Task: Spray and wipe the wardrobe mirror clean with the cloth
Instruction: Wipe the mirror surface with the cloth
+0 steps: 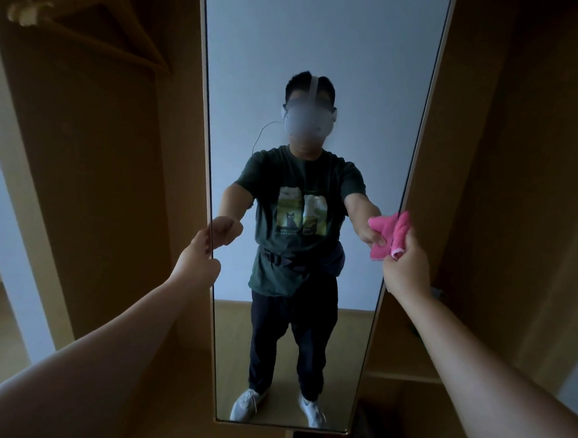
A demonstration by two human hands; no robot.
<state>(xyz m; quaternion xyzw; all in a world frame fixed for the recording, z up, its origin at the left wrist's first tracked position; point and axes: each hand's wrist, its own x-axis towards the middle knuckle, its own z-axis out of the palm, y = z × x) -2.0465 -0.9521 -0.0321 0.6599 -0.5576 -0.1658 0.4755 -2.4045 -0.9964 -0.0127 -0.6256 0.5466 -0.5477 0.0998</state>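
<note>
Your left hand is curled round the left edge of the tall mirror, gripping it. Your right hand pinches the bunched pink cloth against the mirror's right edge, about halfway up. A wooden hanger hangs far left.

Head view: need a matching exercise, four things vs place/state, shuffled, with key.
Things:
1. left hand
2. right hand
3. pink fabric cloth
4. wooden clothes hanger

Place or state:
A. hangs at upper left
B. grips the cloth
C. grips the left edge of the tall wardrobe mirror
D. crumpled at the mirror's right edge

Pairs: 1-C, 2-B, 3-D, 4-A
</note>
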